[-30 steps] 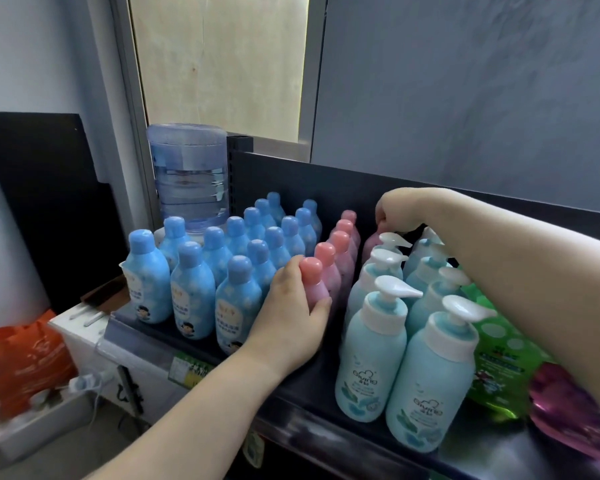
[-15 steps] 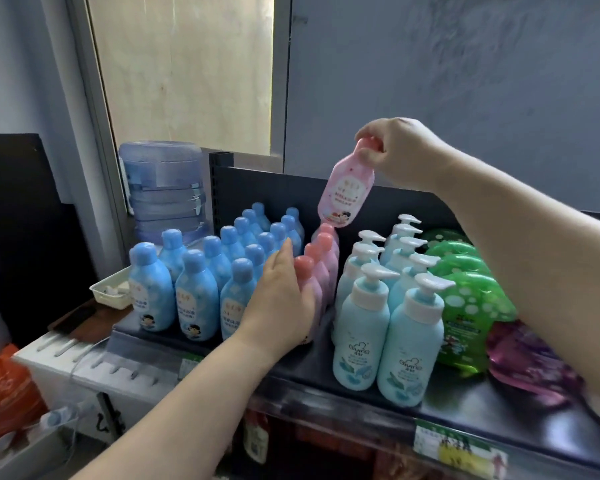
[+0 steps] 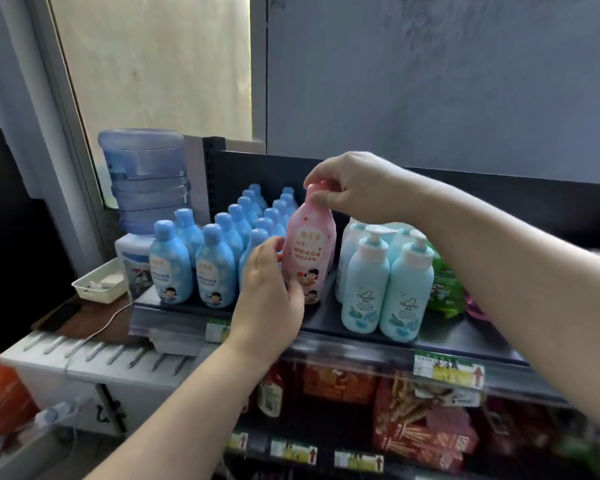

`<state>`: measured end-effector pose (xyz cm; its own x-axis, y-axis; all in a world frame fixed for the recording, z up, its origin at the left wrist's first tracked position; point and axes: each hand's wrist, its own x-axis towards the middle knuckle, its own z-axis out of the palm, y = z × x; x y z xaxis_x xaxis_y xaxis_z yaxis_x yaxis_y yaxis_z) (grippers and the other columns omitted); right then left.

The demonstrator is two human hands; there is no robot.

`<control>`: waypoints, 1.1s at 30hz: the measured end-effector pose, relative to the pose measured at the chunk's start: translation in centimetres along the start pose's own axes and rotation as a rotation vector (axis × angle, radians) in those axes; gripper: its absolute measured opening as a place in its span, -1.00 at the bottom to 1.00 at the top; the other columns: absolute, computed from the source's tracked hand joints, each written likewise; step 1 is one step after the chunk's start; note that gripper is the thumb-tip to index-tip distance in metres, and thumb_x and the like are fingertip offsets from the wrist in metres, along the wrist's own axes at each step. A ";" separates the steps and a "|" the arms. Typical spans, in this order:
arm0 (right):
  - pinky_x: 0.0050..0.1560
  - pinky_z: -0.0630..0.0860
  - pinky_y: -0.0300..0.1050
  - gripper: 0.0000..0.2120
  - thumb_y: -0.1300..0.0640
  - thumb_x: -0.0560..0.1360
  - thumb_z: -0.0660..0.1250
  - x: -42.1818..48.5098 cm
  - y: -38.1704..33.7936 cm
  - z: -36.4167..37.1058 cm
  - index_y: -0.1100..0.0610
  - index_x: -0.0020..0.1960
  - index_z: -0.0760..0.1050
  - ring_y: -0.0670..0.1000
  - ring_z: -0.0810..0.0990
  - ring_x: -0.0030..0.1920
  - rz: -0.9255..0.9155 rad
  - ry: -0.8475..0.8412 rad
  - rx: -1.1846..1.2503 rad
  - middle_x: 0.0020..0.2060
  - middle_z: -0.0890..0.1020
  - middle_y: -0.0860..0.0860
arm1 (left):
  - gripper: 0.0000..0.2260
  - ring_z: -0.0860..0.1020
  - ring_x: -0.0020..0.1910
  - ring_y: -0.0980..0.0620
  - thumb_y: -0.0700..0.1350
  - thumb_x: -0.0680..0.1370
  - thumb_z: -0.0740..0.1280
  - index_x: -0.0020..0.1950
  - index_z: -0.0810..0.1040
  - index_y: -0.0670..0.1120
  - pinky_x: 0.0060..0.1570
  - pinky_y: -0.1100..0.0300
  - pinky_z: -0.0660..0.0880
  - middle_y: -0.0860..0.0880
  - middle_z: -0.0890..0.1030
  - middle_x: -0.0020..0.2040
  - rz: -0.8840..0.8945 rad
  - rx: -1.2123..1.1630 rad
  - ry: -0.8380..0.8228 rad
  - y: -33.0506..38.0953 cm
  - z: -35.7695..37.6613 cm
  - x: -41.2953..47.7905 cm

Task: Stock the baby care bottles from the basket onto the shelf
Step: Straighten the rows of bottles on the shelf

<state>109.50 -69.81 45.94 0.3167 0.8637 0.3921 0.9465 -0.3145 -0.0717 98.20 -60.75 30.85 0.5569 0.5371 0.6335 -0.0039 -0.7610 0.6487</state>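
- Holds the pink bottle (image 3: pixel 309 251) upright at the front of the shelf (image 3: pixel 326 325), label facing out; cannot tell whether its base touches the board.
- Pinches its pink cap from above with the right hand (image 3: pixel 357 185), thumb and fingertips curled round the top.
- Wraps the left hand (image 3: pixel 267 296) round its lower left side, thumb across the front near the base, fingers behind.
- Just left of the pink bottle: rows of upright blue bottles (image 3: pixel 174 265).
- Just right of it: pale blue pump bottles (image 3: pixel 368 282), with green pouches (image 3: pixel 444 282) beyond.
- Well to its left, off the shelf: a water jug (image 3: pixel 146 178) and a white tray (image 3: pixel 99 284).
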 end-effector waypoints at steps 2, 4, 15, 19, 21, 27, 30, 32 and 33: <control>-0.12 0.27 -0.30 -0.74 0.03 0.57 0.27 -0.5 -0.3 1.6 0.07 0.22 0.55 -0.08 0.45 -0.07 0.015 -0.030 -0.033 -0.10 0.53 -0.11 | -0.57 0.42 0.26 0.03 -0.28 0.52 0.31 0.37 0.31 -0.14 0.26 0.35 0.32 0.00 0.39 0.24 -0.015 0.010 -0.055 -0.4 0.0 -0.9; -0.11 0.25 -0.28 -0.72 0.04 0.57 0.25 -0.8 -0.6 3.0 0.12 0.22 0.54 -0.01 0.49 0.02 0.028 -0.059 -0.071 -0.01 0.58 -0.02 | -0.59 0.38 0.28 0.10 -0.27 0.54 0.28 0.37 0.31 -0.13 0.16 0.59 0.18 0.05 0.36 0.24 -0.019 0.026 -0.117 -0.9 0.0 -1.6; -0.15 0.19 -0.20 -0.74 0.04 0.59 0.23 -1.9 -0.8 6.6 0.20 0.14 0.52 0.14 0.50 0.10 0.111 -0.153 -0.126 0.05 0.57 0.14 | -0.54 0.34 0.33 0.06 -0.21 0.56 0.23 0.46 0.23 -0.12 0.21 0.36 0.27 -0.01 0.28 0.37 -0.045 0.022 -0.261 -2.2 1.3 -2.5; -0.07 0.37 -0.17 -0.63 -0.06 0.51 0.36 -2.2 0.1 5.7 0.12 0.22 0.53 0.08 0.54 0.01 0.117 -0.076 -0.072 0.09 0.60 0.09 | -0.59 0.41 0.19 0.00 -0.18 0.55 0.28 0.38 0.28 -0.09 0.15 0.22 0.42 0.00 0.32 0.25 0.004 0.033 -0.208 -1.4 1.8 -3.2; 0.00 0.41 -0.19 -0.74 0.05 0.51 0.36 -2.4 0.8 4.3 0.14 0.15 0.59 0.05 0.56 -0.04 0.098 0.087 -0.042 -0.01 0.64 0.07 | -0.61 0.46 0.10 0.00 -0.17 0.53 0.32 0.33 0.32 -0.08 0.06 0.17 0.48 -0.01 0.37 0.18 0.087 0.038 -0.209 -0.6 2.4 -3.5; 0.06 0.42 -0.26 -0.75 0.24 0.53 0.24 -1.9 5.4 0.9 0.14 0.12 0.63 0.03 0.58 0.10 0.262 0.053 -0.075 0.08 0.66 0.02 | -0.35 0.30 0.39 0.03 -0.02 0.56 0.29 0.53 -0.01 -0.01 0.27 0.15 0.40 0.01 0.16 0.45 0.099 0.078 -0.362 2.0 5.5 -2.9; 0.12 0.44 -0.22 -0.72 0.24 0.54 0.20 -0.5 8.1 1.1 0.13 0.16 0.62 0.05 0.57 0.13 0.307 -0.006 -0.104 0.13 0.64 0.01 | -0.25 0.21 0.46 -0.04 -0.02 0.58 0.25 0.54 -0.25 0.05 0.34 0.04 0.35 0.00 -0.02 0.53 0.054 0.099 -0.388 3.0 7.2 -2.2; 0.02 0.39 -0.26 -0.68 0.23 0.56 0.19 0.4 9.3 1.4 0.07 0.25 0.57 0.03 0.55 0.03 0.304 -0.074 -0.121 0.11 0.62 0.00 | -0.24 0.20 0.47 -0.08 -0.01 0.60 0.21 0.52 -0.34 0.08 0.32 0.02 0.33 0.02 -0.12 0.56 0.005 0.118 -0.382 3.4 8.1 -1.7; 0.00 0.38 -0.26 -0.65 0.22 0.56 0.19 0.9 9.6 1.5 0.03 0.29 0.54 0.01 0.53 0.00 0.288 -0.135 -0.124 0.08 0.61 0.00 | -0.24 0.22 0.46 -0.08 0.00 0.60 0.20 0.52 -0.35 0.08 0.29 0.02 0.35 0.04 -0.13 0.57 -0.007 0.123 -0.368 3.4 8.4 -1.4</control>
<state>118.99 -71.50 44.17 0.5832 0.7740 0.2466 0.8049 -0.5916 -0.0464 104.37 -67.19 28.60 0.8177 0.3925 0.4210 0.0878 -0.8080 0.5826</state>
